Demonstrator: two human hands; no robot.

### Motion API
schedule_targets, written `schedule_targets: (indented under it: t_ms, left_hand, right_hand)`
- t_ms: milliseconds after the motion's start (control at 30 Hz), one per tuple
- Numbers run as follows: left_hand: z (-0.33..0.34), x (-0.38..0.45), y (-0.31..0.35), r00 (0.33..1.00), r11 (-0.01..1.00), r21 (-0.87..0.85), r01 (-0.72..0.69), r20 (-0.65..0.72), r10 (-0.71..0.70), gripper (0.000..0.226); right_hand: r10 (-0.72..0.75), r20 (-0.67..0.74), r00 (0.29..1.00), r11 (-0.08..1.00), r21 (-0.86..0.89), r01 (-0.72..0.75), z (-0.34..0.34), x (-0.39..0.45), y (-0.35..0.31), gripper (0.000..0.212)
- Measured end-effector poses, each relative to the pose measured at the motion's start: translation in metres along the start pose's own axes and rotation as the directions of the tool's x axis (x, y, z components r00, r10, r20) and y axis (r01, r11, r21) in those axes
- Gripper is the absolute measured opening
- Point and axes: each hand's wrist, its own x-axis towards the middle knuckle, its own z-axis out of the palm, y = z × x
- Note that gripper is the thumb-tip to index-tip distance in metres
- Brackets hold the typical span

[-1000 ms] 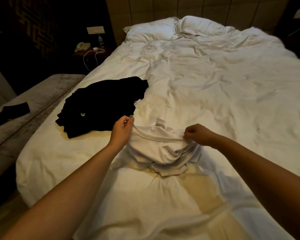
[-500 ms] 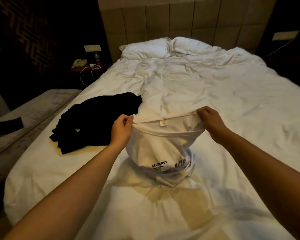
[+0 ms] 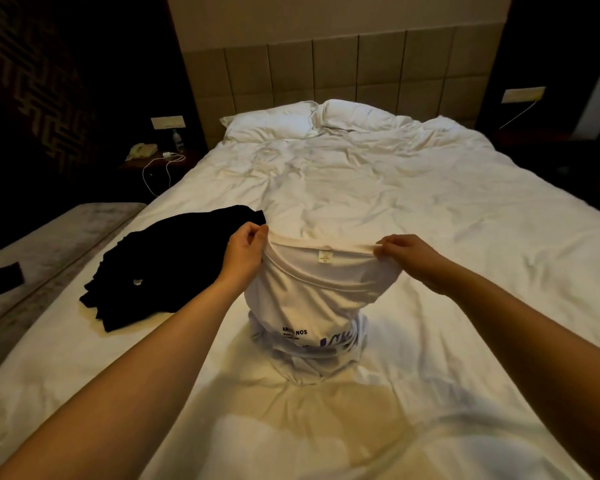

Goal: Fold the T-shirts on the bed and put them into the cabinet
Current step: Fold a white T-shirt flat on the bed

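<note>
I have both hands raised over the near half of the bed, the left hand and right hand level with each other and apart, each pinching one end of a T-shirt's collar. The shirt hangs between and below my fingers, its lower part bunched on the bed. A second T-shirt lies on the bed just left of my left fingers. Two pillows sit side by side far beyond my fingers, against the headboard. Left of the bed, beyond the second shirt, a nightstand carries a telephone.
</note>
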Motion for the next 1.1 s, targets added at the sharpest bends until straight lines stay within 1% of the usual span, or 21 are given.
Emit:
schedule_targets:
  t_ms: [67, 133, 167, 200, 267, 333, 400, 433, 467, 500, 567, 600, 667, 733, 800, 867, 967, 1000, 1100]
  left_hand:
    - [-0.005, -0.002, -0.002, 1.000, 1.000, 0.026, 0.004, -0.020, -0.003, 0.034]
    - [-0.010, -0.002, -0.005, 0.999, 0.999, 0.048, 0.008, -0.043, -0.006, 0.035]
    - [-0.013, -0.002, -0.007, 0.998, 0.998, 0.055, 0.013, -0.055, -0.010, 0.035]
    - [-0.015, -0.002, -0.009, 0.997, 0.998, 0.056, 0.022, -0.070, -0.018, 0.035]
    - [-0.022, 0.000, -0.012, 0.993, 0.998, 0.048, 0.048, -0.107, -0.043, 0.034]
    - [-0.028, 0.003, -0.016, 0.990, 0.997, 0.051, 0.055, -0.132, -0.048, 0.034]
    - [-0.032, 0.004, -0.020, 0.993, 0.996, 0.080, 0.038, -0.117, -0.029, 0.034]
    - [-0.032, 0.004, -0.021, 0.996, 0.995, 0.095, 0.024, -0.093, -0.016, 0.033]
    - [-0.031, 0.004, -0.022, 0.998, 0.994, 0.107, 0.010, -0.057, -0.004, 0.032]
    - [-0.029, 0.004, -0.022, 1.000, 0.994, 0.114, -0.001, -0.013, 0.003, 0.030]
    - [-0.026, 0.002, -0.023, 0.996, 0.994, 0.111, -0.011, 0.089, 0.001, 0.030]
    - [-0.025, 0.002, -0.024, 0.989, 0.995, 0.101, -0.009, 0.150, -0.007, 0.029]
    - [-0.025, 0.000, -0.027, 0.963, 0.991, 0.133, -0.019, 0.268, -0.018, 0.025]
    - [-0.025, 0.000, -0.031, 0.948, 0.969, 0.236, -0.078, 0.317, 0.000, 0.018]
    - [-0.024, 0.001, -0.034, 0.957, 0.957, 0.268, -0.108, 0.289, 0.027, 0.007]
    - [-0.024, 0.001, -0.033, 0.970, 0.971, 0.223, -0.085, 0.239, 0.030, 0.010]
    - [-0.025, 0.001, -0.029, 0.988, 0.986, 0.159, -0.046, 0.151, 0.022, 0.019]
    - [-0.026, 0.002, -0.029, 0.993, 0.985, 0.165, -0.043, 0.116, 0.023, 0.020]
    - [-0.032, 0.006, -0.027, 0.998, 0.977, 0.202, -0.060, -0.009, 0.063, 0.019]
  right_hand:
    - [-0.022, -0.052, 0.998, 0.992, 0.119, 0.028, 0.010, 0.002, 0.003, 0.021]
    - [-0.014, -0.019, 1.000, 0.973, 0.232, 0.018, 0.020, 0.004, 0.004, 0.023]
    - [-0.015, 0.017, 1.000, 0.973, 0.230, 0.011, 0.025, 0.005, 0.004, 0.022]
    - [-0.018, 0.056, 0.998, 0.982, 0.190, 0.007, 0.029, 0.005, 0.003, 0.020]
    - [-0.016, 0.126, 0.992, 0.998, 0.058, 0.008, 0.034, 0.008, 0.004, 0.014]
    - [0.002, 0.195, 0.981, 0.998, -0.069, 0.012, 0.032, 0.010, 0.002, 0.016]
    - [0.020, 0.269, 0.963, 0.980, -0.196, 0.034, 0.029, 0.011, 0.000, 0.019]
    - [0.017, 0.277, 0.961, 0.964, -0.260, 0.058, 0.028, 0.012, -0.001, 0.018]
    - [0.001, 0.249, 0.969, 0.952, -0.297, 0.075, 0.027, 0.014, -0.002, 0.018]
    - [-0.011, 0.188, 0.982, 0.953, -0.295, 0.067, 0.026, 0.016, -0.003, 0.019]
    - [0.024, 0.067, 0.997, 0.983, -0.182, -0.011, 0.025, 0.021, -0.005, 0.021]
    - [0.065, 0.040, 0.997, 0.991, -0.116, -0.060, 0.024, 0.023, -0.006, 0.021]
    - [0.177, 0.058, 0.982, 0.984, 0.011, -0.178, 0.022, 0.024, -0.007, 0.020]
    - [0.255, 0.098, 0.962, 0.941, 0.205, -0.270, 0.022, 0.026, -0.006, 0.020]
    - [0.263, 0.084, 0.961, 0.875, 0.399, -0.275, 0.022, 0.030, -0.004, 0.021]
    - [0.238, 0.037, 0.971, 0.841, 0.492, -0.225, 0.023, 0.032, -0.001, 0.020]
    - [0.180, -0.057, 0.982, 0.879, 0.457, -0.135, 0.027, 0.031, 0.003, 0.010]
    - [0.166, -0.094, 0.982, 0.902, 0.417, -0.113, 0.028, 0.030, 0.003, 0.008]
    - [0.138, -0.225, 0.964, 0.963, 0.257, -0.077, 0.028, 0.032, 0.002, 0.013]
